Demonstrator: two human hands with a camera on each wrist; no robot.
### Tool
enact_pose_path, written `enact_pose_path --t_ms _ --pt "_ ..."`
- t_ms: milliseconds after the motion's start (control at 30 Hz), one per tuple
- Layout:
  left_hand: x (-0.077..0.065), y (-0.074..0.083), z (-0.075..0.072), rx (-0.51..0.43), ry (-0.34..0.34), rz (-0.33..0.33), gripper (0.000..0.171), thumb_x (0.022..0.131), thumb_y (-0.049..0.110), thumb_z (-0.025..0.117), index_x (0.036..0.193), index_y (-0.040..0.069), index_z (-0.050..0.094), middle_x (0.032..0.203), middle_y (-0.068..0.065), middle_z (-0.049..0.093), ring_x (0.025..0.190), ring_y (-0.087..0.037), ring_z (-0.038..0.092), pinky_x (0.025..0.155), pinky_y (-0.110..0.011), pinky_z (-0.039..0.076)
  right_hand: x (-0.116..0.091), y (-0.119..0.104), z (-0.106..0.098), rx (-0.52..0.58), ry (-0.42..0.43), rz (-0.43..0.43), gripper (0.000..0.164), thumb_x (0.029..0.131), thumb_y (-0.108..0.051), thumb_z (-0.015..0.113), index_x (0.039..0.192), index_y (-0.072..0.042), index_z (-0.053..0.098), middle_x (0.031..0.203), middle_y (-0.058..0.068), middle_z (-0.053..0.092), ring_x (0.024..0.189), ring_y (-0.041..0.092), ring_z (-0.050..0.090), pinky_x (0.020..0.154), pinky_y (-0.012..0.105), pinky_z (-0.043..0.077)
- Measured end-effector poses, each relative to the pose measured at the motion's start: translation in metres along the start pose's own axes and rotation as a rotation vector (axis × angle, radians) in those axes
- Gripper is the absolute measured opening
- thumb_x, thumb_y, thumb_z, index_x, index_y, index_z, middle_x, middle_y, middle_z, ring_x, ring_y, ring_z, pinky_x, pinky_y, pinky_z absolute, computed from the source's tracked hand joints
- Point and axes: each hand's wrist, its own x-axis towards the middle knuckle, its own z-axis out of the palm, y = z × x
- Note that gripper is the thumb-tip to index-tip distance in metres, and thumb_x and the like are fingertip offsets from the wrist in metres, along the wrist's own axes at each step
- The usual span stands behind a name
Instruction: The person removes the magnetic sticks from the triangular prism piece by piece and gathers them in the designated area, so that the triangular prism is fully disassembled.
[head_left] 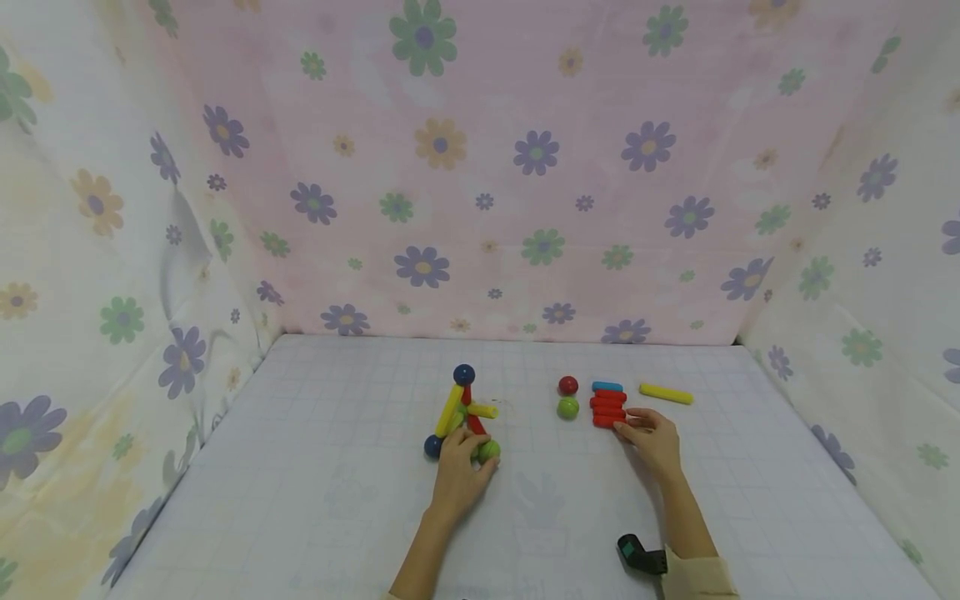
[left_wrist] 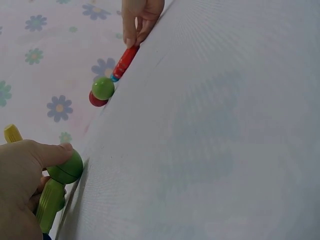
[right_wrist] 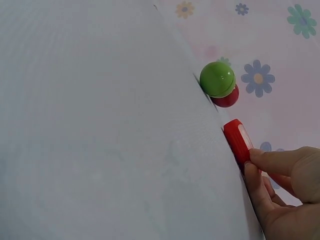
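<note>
Left hand (head_left: 459, 479) holding a green ball (head_left: 489, 450) at the near right corner of a stick-and-ball frame (head_left: 452, 410), left of the middle of the table (head_left: 300, 508). Left wrist view: thumb lies over the ball, other fingers bent behind it and partly hidden; a yellow-green stick (left_wrist: 48, 202) runs from that ball down to a bit of blue at the picture's lower edge.

Frame also has a blue ball at the far top (head_left: 464, 375), another blue ball at the near left (head_left: 433, 447), a long yellow stick between these two, red sticks on its right side and a short yellow stick (head_left: 483, 411) poking out right. Inner joints partly covered by the hand.

Right hand (head_left: 657, 446) pinches the nearest red stick (head_left: 607, 422) by its right end, thumb against fingers — stick lies at the near end of a row of red sticks, blue stick (head_left: 607, 387) at the far end. Just left of the row: red ball (head_left: 568, 386), with a loose green ball (head_left: 568, 407) nearer. Yellow bar (head_left: 666, 393) off to the right, apart from the row. Black device (head_left: 641, 555) beside the right sleeve (head_left: 701, 577). Flowered cloth (head_left: 525, 100) behind.
</note>
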Motion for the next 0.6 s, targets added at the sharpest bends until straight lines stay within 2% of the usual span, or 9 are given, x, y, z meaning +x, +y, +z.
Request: enact_pose_path --t_ms 200,333,467,600 --pt "0.000 -0.001 0.000 0.004 0.002 -0.002 0.029 0.075 0.012 0.078 0.101 0.003 0.070 0.095 -0.004 0.056 0.095 -0.019 0.051 0.087 -0.038 0.046 -0.005 -0.002 0.003 0.006 0.053 0.011 0.045 0.088 -0.018 0.066 0.125 0.003 0.050 0.103 0.015 0.053 0.075 0.004 0.053 0.063 0.011 0.045" --pt "0.000 0.000 0.001 0.008 0.005 -0.007 0.029 0.074 0.011 0.078 0.101 0.002 0.070 0.095 -0.004 0.056 0.093 -0.018 0.051 0.085 -0.037 0.046 -0.009 -0.005 0.005 0.068 0.075 0.010 0.045 0.088 -0.018 0.066 0.125 0.002 0.049 0.099 0.011 0.050 0.070 0.002 0.054 0.063 0.012 0.047" --pt "-0.002 0.002 0.002 -0.004 -0.006 -0.023 0.031 0.074 0.011 0.079 0.102 0.002 0.070 0.095 -0.004 0.056 0.092 -0.018 0.051 0.084 -0.036 0.046 -0.013 -0.012 0.011 0.152 0.072 -0.058 0.043 0.088 -0.015 0.066 0.123 0.003 0.049 0.095 0.010 0.049 0.066 0.000 0.057 0.064 0.014 0.050" --pt "-0.003 0.004 0.005 0.002 -0.016 -0.026 0.031 0.075 0.011 0.078 0.103 0.002 0.069 0.096 -0.004 0.056 0.092 -0.017 0.050 0.083 -0.036 0.046 -0.017 -0.022 0.021 0.213 0.018 -0.166 0.038 0.087 -0.009 0.067 0.117 0.006 0.051 0.092 0.013 0.053 0.065 0.004 0.059 0.064 0.017 0.052"
